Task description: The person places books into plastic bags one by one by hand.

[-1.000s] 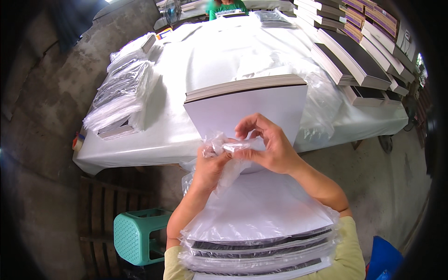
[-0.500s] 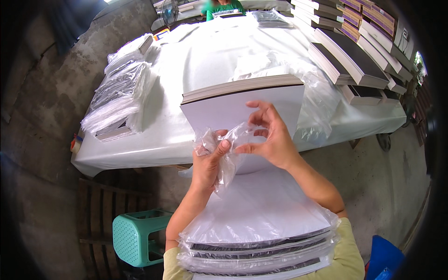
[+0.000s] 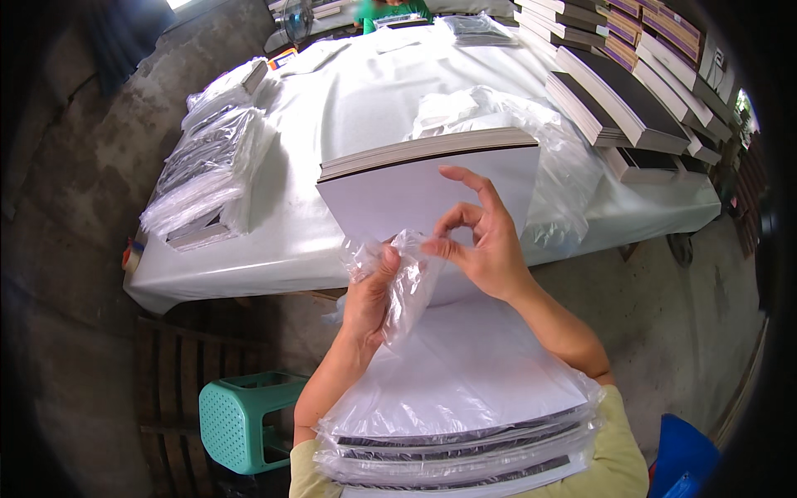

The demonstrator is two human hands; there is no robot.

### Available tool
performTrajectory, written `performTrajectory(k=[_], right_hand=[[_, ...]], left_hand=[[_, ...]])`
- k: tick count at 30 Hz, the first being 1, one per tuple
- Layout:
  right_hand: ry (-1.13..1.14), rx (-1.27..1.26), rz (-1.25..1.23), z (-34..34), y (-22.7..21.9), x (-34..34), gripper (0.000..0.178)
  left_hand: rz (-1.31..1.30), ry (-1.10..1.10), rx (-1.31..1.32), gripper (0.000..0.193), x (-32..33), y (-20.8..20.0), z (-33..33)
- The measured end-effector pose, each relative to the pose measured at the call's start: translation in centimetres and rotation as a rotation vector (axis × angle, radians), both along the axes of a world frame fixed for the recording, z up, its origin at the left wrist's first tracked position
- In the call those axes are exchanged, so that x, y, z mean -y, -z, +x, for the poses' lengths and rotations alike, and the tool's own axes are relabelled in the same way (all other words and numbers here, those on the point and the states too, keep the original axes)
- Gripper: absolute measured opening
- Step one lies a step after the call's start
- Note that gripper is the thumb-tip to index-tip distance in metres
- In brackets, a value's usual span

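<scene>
A crumpled clear plastic bag (image 3: 408, 286) is bunched in my left hand (image 3: 369, 295), the thumb pressed down on it. My right hand (image 3: 490, 245) pinches the bag's upper edge between thumb and a bent finger, while the index finger curls up and away. Behind both hands a thick block of white sheets (image 3: 432, 178) with a dark line along its top edge stands tilted at the table's near side. Closest to me lies a stack of plastic-wrapped sheet blocks (image 3: 465, 373), white on top with dark layers at its near edge.
Wrapped bundles (image 3: 207, 166) are piled on the left of the white-covered table (image 3: 315, 249). Loose plastic bags (image 3: 573, 183) lie at right, beside stacked dark-topped blocks (image 3: 631, 100). A green stool (image 3: 228, 427) stands lower left, a blue object (image 3: 685, 456) lower right. A person in green (image 3: 394, 10) is across the table.
My right hand has closed from loosely spread fingers into a pinch at the plastic bag's edge. The bag sits a little differently in my left hand. The sheet blocks stay in place.
</scene>
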State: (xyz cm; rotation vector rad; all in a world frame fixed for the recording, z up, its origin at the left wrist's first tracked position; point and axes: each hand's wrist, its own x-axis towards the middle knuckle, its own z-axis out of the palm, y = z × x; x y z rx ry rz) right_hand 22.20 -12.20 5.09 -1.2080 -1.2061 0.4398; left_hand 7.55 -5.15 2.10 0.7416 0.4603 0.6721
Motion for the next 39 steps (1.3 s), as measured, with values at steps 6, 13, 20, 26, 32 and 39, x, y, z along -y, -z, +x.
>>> performTrajectory(k=[6,13,20,26,32,39], right_hand=[[0.08,0.202,0.057,0.6,0.7,-0.2,0.053],[-0.076,-0.021,0.037,0.0,0.2,-0.2,0.061],[-0.14,-0.149,-0.065,1.5,-1.6,0.7,0.057],[0.115,-0.147,-0.196,5.0,-2.0,2.9,0.042],[0.148,-0.028,-0.194,6.4,0.8,3.7,0.011],[0.007,0.024,-0.103,2.4,-0.4,1.9,0.012]], left_hand=[[-0.088,0.075,0.015,0.034,-0.2,-0.2,0.6],[-0.172,0.048,0.162,0.029,-1.3,0.8,0.8],[-0.02,-0.085,0.05,0.033,-1.6,0.4,-0.3],[1.287,-0.444,-1.579,0.045,-8.2,5.1,-8.8],[1.198,-0.858,-1.418,0.018,-10.9,5.6,-18.1],[1.097,-0.078,-0.221,0.055,0.2,-3.6,1.6]])
